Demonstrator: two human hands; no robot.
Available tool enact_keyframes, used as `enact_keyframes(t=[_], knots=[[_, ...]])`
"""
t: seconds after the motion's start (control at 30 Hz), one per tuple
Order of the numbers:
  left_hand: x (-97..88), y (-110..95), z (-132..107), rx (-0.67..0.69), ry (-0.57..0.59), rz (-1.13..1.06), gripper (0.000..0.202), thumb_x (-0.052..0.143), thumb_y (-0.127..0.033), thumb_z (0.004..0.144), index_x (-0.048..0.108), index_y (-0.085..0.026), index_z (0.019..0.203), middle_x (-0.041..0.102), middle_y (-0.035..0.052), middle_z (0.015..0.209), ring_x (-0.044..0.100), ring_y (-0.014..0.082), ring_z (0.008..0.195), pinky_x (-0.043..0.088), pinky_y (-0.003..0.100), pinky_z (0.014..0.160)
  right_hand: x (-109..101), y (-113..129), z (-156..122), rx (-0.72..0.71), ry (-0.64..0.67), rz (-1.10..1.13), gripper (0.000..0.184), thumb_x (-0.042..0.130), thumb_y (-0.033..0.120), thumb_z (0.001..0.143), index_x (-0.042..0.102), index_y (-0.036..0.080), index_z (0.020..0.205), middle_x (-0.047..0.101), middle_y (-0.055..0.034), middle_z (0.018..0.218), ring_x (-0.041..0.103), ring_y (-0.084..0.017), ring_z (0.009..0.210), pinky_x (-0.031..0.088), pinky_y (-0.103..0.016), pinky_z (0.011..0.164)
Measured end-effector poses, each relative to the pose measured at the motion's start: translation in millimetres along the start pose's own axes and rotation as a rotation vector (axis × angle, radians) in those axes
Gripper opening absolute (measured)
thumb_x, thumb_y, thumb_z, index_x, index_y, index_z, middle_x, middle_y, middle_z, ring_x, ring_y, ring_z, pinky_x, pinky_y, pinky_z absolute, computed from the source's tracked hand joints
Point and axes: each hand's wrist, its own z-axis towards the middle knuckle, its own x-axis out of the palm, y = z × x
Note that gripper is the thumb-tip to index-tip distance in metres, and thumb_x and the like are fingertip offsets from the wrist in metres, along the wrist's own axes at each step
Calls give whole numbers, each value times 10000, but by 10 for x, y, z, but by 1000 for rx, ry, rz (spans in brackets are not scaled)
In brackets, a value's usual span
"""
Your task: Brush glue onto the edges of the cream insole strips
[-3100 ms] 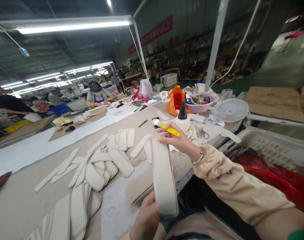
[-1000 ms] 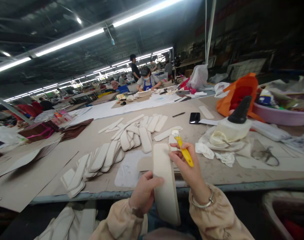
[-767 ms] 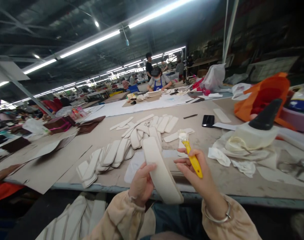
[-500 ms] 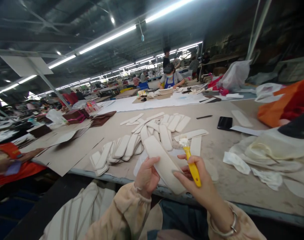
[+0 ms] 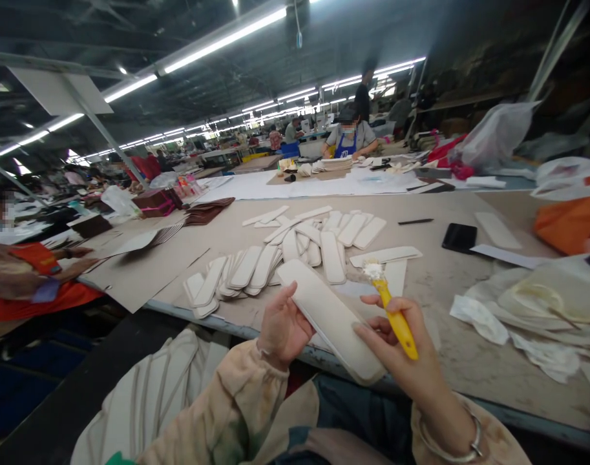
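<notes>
A long cream panel (image 5: 331, 316) with rounded ends is held tilted above the table's front edge. My right hand (image 5: 396, 339) pinches its lower right side, thumb on top. The same hand grips a yellow-handled brush (image 5: 396, 320), whose bristles are coated in a white, paste-like substance and point away from me. My left hand (image 5: 284, 326) is at the panel's left edge, palm up and fingers loosely apart, thumb off the face. Just beyond lie overlapping rows of similar cream pieces (image 5: 246, 268) and a looser heap (image 5: 331, 248).
More cream panels (image 5: 144, 387) are stacked low at my left. On the table (image 5: 440, 278) lie a black phone (image 5: 459, 237), a dark pen-like stick (image 5: 415, 221) and crumpled white tissue (image 5: 479, 318). A co-worker's orange garment (image 5: 42, 290) shows at left; another person (image 5: 347, 139) sits across.
My left thumb has come off the panel's face, and that hand has opened at its edge. The panel and brush stay in my right hand. The view has swung slightly left.
</notes>
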Motion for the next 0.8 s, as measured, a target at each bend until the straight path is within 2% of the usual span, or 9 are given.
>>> enact_keyframes(t=[0.23,0.37,0.6,0.8], knots=[[-78,6,38,49,-152,34,196,565,-121,820,640,-88,998,746,53,806,699,161,764,524,333,896,29,-39,-18,9,40,-36,463,753,319,733,356,302,970,531,-51,1262,620,-131,722,550,-239,577],[-133,13,45,60,-241,33,208,564,-62,802,640,-100,992,740,44,785,695,153,750,544,304,862,50,-61,-42,4,58,-89,436,733,329,754,359,294,976,526,-52,1274,618,-130,755,558,-252,631],[-267,10,25,43,-255,2,177,573,-50,789,642,-102,944,735,52,777,690,161,713,555,321,843,117,-20,-38,4,85,-154,424,724,356,760,357,280,959,535,-67,1255,625,-130,736,568,-247,620],[-262,7,-54,66,-290,-24,107,569,-50,762,655,-87,812,716,57,704,675,158,660,546,324,836,145,-93,-107,-29,56,-168,443,751,406,715,404,274,957,578,-88,1239,649,-158,736,595,-281,645]])
